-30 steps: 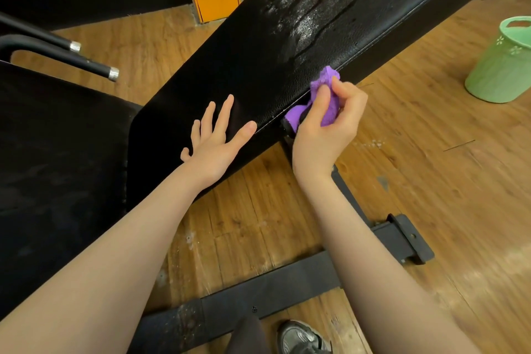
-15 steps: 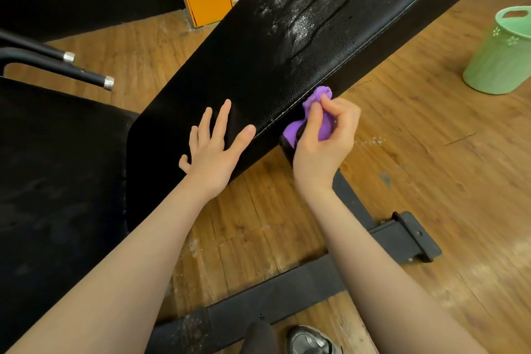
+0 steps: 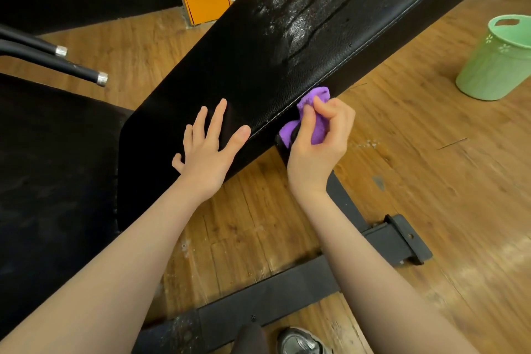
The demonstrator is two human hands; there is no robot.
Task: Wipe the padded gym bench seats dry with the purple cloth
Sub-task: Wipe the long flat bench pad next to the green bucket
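Right hand grips purple cloth; bench edge

Purple cloth mostly hidden inside right hand; bench pad cut off top; shoe cut off bottom.

Bright, even indoor light fills the wide-angle head view. White glare breaks over the wet patches near the upper end of the long black padded leather bench back, while the flat black padded seat at the left edge stays dark with little detail. The brown wooden plank floor shines softly toward the lower right corner and blurs there. Straight lines bow near the frame edges. Shadows under both bare forearms are faint and soft. The centre is sharp.
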